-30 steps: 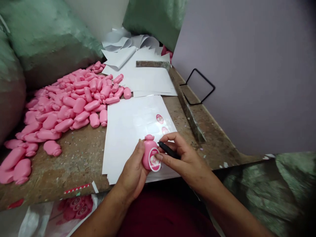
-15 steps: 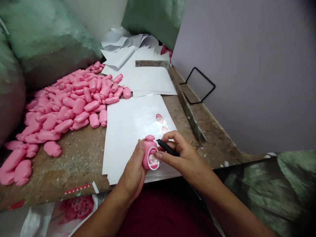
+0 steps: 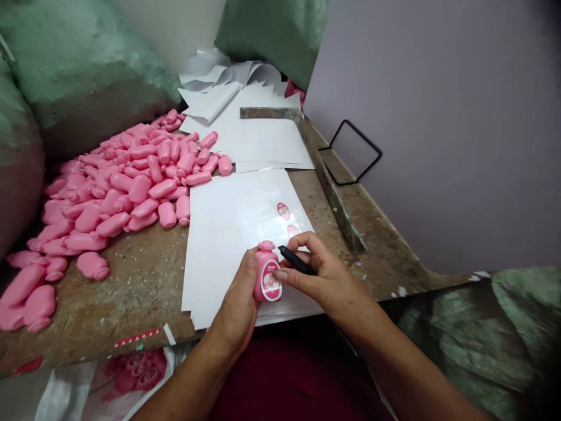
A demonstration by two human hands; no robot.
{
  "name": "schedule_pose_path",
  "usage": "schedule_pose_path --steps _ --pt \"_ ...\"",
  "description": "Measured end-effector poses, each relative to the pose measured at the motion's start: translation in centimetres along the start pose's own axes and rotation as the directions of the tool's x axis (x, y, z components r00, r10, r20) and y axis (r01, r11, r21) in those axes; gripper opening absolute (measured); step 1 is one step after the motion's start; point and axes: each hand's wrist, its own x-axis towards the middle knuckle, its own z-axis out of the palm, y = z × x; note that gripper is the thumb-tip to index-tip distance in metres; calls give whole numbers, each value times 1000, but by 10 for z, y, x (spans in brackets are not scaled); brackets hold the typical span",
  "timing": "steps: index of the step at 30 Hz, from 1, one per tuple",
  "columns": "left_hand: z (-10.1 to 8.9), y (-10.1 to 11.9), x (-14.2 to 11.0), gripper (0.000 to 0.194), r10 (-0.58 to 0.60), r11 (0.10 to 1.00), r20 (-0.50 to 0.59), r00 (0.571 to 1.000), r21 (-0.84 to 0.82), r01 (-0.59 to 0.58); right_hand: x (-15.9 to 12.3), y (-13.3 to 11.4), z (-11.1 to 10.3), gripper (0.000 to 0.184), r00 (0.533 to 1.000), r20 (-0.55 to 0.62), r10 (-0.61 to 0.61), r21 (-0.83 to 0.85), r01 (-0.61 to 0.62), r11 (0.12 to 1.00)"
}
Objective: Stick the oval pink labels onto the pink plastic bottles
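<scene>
Bottle, pink, is held over white sheets near the middle of the surface's near edge; its oval label, jutting past the right side a second ago, now sits squarer on the front, so it looks nearly settled; the left hand has its grip wrapped round the bottle; the right hand has its grip round a black pen-like tool, thumb pressed to the label; two oval stickers show beyond that hand.

A heap of pink bottles covers the surface's left side, some lying by its near left corner; a brown strip follows the right edge, a black wire frame beside it; green sacks bulge behind the far left corner; a grey panel stands beyond the right edge.
</scene>
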Motion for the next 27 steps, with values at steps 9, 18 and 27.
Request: schedule_pose_path --steps 9,18,27 --pt "-3 -1 -1 52 3 1000 2 1000 28 -3 2 6 1 39 999 -11 -37 38 37 999" --pt "-7 -2 -3 43 4 958 58 998 287 -20 1 5 2 31 998 -26 -59 -57 57 997" --pt "-3 6 -3 47 -24 996 -9 1000 82 25 -2 3 -9 19 971 -95 -218 -494 144 857"
